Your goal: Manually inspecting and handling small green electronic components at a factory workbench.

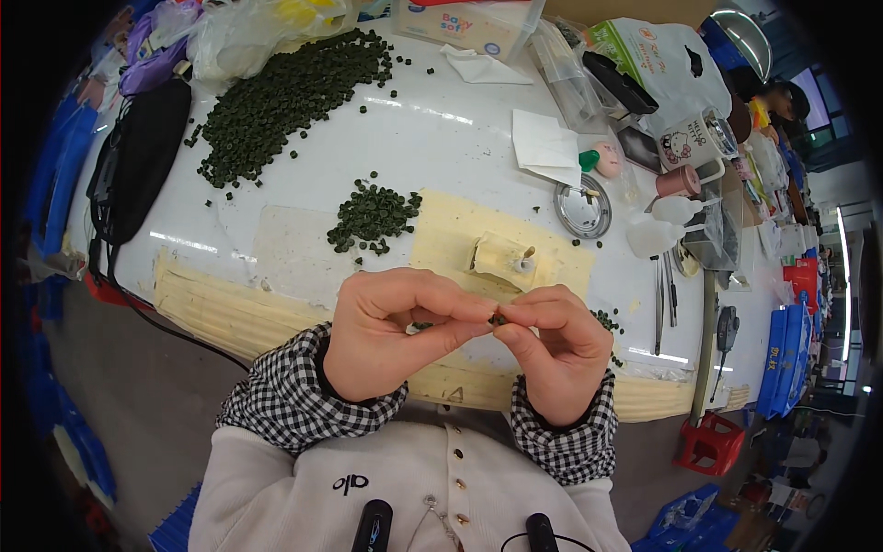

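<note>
From where I stand, the left hand (pixel 366 333) and right hand (pixel 566 354) are both closed to a thumb-and-forefinger pinch on one small dark piece (pixel 498 319), held between them above the table's near edge, its detail mostly hidden. Judged by the similar dark green pieces (pixel 372 218) heaped beyond, it should prove light, probably stiff and easily dropped; hold it by opposite sides, fingertips only, with modest pressure.

Cream top (pixel 405 474) seen at bottom centre of frame, fastened by brassy buttons (pixel 461 484), marked with dark lettering (pixel 350 482); silvery chain (pixel 430 502) worn; black-and-white checked oversleeves (pixel 290 400) worn, dark-edged.
</note>
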The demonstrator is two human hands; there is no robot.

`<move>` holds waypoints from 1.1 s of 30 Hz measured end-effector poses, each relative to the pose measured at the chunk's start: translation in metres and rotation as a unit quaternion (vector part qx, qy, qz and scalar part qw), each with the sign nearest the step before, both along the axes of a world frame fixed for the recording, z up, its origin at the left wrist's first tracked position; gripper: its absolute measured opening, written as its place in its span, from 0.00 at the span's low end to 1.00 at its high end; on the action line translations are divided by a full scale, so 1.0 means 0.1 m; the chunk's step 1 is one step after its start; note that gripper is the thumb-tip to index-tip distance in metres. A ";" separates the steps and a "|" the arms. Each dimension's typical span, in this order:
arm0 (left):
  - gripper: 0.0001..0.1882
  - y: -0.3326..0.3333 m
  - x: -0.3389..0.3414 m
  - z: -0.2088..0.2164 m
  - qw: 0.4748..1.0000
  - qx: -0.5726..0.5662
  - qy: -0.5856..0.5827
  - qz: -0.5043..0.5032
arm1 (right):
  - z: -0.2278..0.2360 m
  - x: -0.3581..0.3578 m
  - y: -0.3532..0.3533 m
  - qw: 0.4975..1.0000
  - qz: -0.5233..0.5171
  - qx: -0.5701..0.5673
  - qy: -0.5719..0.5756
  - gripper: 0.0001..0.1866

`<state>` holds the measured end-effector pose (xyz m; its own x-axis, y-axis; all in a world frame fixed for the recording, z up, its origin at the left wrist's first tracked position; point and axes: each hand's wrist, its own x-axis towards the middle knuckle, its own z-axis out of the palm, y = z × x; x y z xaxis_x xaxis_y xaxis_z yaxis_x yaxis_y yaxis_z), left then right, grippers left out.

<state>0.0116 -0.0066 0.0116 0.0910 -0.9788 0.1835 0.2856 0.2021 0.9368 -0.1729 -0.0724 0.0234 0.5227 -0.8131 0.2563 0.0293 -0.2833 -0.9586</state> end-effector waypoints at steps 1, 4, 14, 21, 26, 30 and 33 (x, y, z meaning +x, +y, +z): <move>0.10 0.00 0.00 0.00 1.000 0.002 0.007 0.000 | 0.00 0.00 0.01 1.000 -0.003 0.002 -0.001 0.09; 0.10 0.01 -0.01 0.00 1.000 0.006 0.023 -0.001 | 0.00 0.01 0.02 0.999 -0.014 0.042 -0.016 0.09; 0.10 0.01 -0.03 0.03 1.000 0.001 0.005 0.021 | -0.01 0.01 0.03 1.000 -0.009 0.019 -0.012 0.10; 0.08 0.01 -0.02 -0.03 1.000 -0.005 0.020 0.016 | -0.01 0.02 0.04 0.996 0.011 0.070 -0.047 0.09; 0.08 0.01 -0.01 -0.01 0.999 0.013 0.044 0.003 | -0.01 0.02 0.04 0.992 0.021 0.107 -0.057 0.09; 0.08 0.00 -0.05 -0.03 0.999 -0.007 0.020 0.025 | -0.04 0.00 0.03 0.994 0.022 0.097 -0.051 0.10; 0.08 0.01 -0.04 -0.02 0.998 -0.012 -0.013 0.056 | -0.04 0.03 0.05 1.000 0.015 0.018 -0.005 0.13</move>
